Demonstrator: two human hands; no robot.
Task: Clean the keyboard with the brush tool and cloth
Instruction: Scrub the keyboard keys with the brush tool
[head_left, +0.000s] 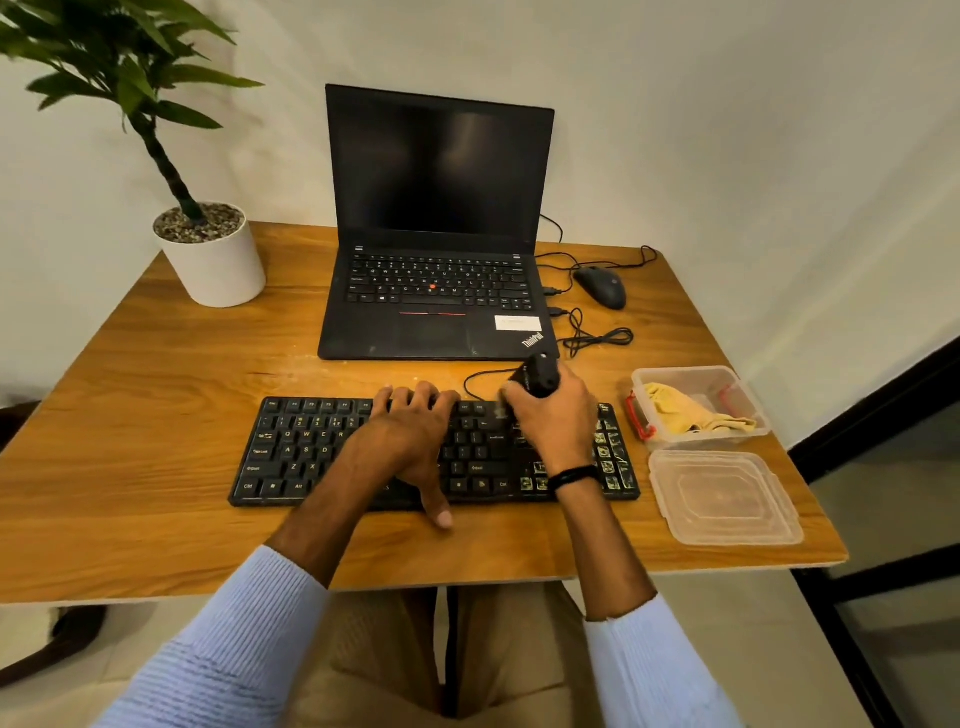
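A black keyboard (311, 452) lies across the front of the wooden table (156, 415). My left hand (410, 431) rests flat on its middle, fingers spread over the upper keys, thumb past the front edge. My right hand (556, 415) is closed around a black brush tool (537, 375), whose blurred bristle end touches the upper right keys. Pale specks sit on the keys at the right end. A yellow cloth (685, 413) lies crumpled in a clear plastic box (748, 423) to the right of the keyboard.
An open black laptop (441, 218) stands behind the keyboard. A black mouse (602, 286) and looped cables (597, 338) lie to its right. The box's clear lid (724, 499) sits near the table's right front corner. A potted plant (213, 260) stands back left.
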